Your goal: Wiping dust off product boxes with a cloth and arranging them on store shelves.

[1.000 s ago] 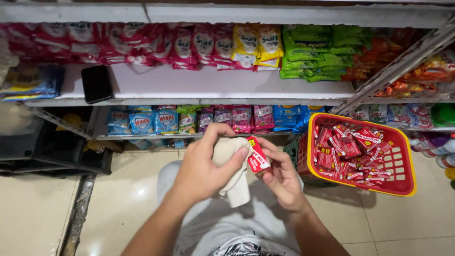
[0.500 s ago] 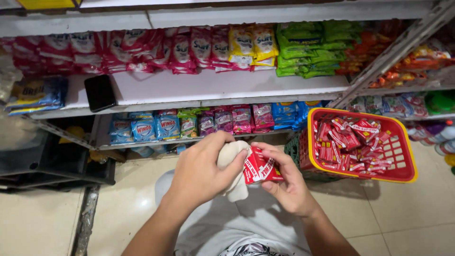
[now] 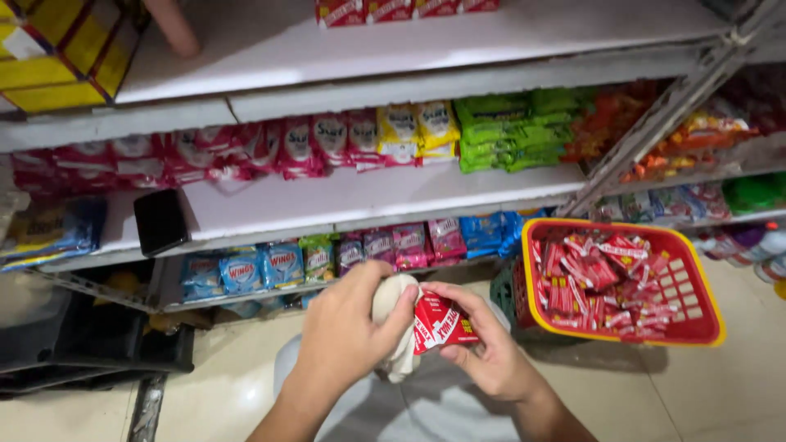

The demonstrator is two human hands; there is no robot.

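Note:
My left hand (image 3: 348, 331) grips a crumpled white cloth (image 3: 399, 327) and presses it against a small red packet (image 3: 438, 322). My right hand (image 3: 483, 348) holds that red packet from below and the side, thumb on its top edge. Both hands are low in the middle of the view, in front of my lap. Just to the right stands a red basket with a yellow rim (image 3: 704, 323), filled with several more red packets (image 3: 602, 274).
White shelves (image 3: 344, 196) carry rows of pink, yellow, green and blue sachets. A black phone (image 3: 161, 221) lies on the middle shelf at left. Yellow boxes (image 3: 57, 49) sit top left. A black crate (image 3: 90, 344) stands at floor level left. Pale floor tiles lie below.
The view has tilted upward, showing a higher shelf. My hands stay together on the packet and cloth, with the cloth rubbing across the packet's face.

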